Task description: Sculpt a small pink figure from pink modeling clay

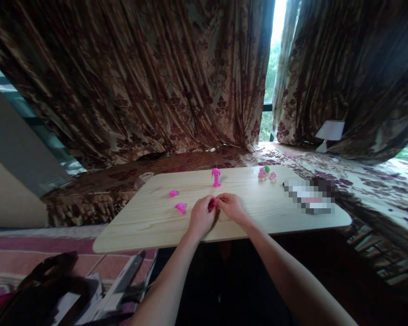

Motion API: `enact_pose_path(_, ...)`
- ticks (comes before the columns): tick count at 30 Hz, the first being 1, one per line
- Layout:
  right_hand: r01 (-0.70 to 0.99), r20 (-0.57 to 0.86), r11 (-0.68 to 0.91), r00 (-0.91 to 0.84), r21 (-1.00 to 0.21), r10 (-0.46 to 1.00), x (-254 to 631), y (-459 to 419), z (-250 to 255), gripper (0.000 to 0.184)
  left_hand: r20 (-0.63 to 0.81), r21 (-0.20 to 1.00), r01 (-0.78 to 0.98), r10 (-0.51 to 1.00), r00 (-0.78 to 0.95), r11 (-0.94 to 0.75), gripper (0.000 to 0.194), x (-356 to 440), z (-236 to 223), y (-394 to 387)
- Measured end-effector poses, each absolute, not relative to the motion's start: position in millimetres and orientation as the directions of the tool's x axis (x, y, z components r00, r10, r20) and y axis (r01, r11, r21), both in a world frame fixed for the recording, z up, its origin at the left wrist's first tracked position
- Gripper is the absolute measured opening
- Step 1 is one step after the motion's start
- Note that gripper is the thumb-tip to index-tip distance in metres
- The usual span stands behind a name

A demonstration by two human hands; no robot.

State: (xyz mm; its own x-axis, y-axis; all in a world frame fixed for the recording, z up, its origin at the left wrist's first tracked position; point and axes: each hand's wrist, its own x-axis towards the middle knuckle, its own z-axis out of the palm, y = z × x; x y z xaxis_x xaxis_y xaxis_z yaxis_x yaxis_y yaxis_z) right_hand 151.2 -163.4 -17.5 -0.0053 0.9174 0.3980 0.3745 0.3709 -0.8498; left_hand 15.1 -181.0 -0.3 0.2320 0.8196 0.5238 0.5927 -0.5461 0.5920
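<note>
Near the table's front edge, my left hand (201, 216) is closed around a small bright pink piece (211, 205), mostly hidden by the fingers. The fingertips of my right hand (231, 208) are pinched together on the same piece, meeting the left hand. Just beyond the hands, a bright pink toy figure (216, 178) stands upright with a wider, frilly top. Over to the left lie a rounded pink piece (173, 193) and a pointed pink piece (181, 208). The exact kind of these pieces is too small to tell.
At the table's (146, 226) far right sit pale pink pieces (262, 173) and a green ball-like piece (267, 169). A blurred-out flat object (308, 197) lies near the right edge. Patterned curtains (177, 90) hang behind; a white lamp (330, 130) stands on the ledge.
</note>
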Motion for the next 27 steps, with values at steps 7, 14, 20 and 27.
enact_pose_path(7,0.402,0.494,0.468,-0.041,-0.787,0.868,148.8,-175.1,-9.0,0.027,0.517,0.705,0.450,0.832,0.204,-0.548,0.030,8.9,1.7,-176.0)
enact_pose_path(14,0.494,0.520,0.472,-0.046,-0.730,0.853,145.6,-178.3,-8.1,0.022,0.458,0.789,0.330,0.854,0.246,-0.518,0.036,5.6,5.8,-176.7)
enact_pose_path(20,0.548,0.527,0.447,-0.012,-0.708,0.850,146.0,-180.9,-6.2,0.016,0.416,0.823,0.320,0.882,0.223,-0.469,0.036,3.7,3.3,-175.7)
enact_pose_path(27,0.515,0.514,0.410,0.070,-0.753,0.855,148.6,-171.3,-14.0,0.020,0.413,0.844,0.313,0.900,0.140,-0.436,0.034,6.3,2.3,-175.4)
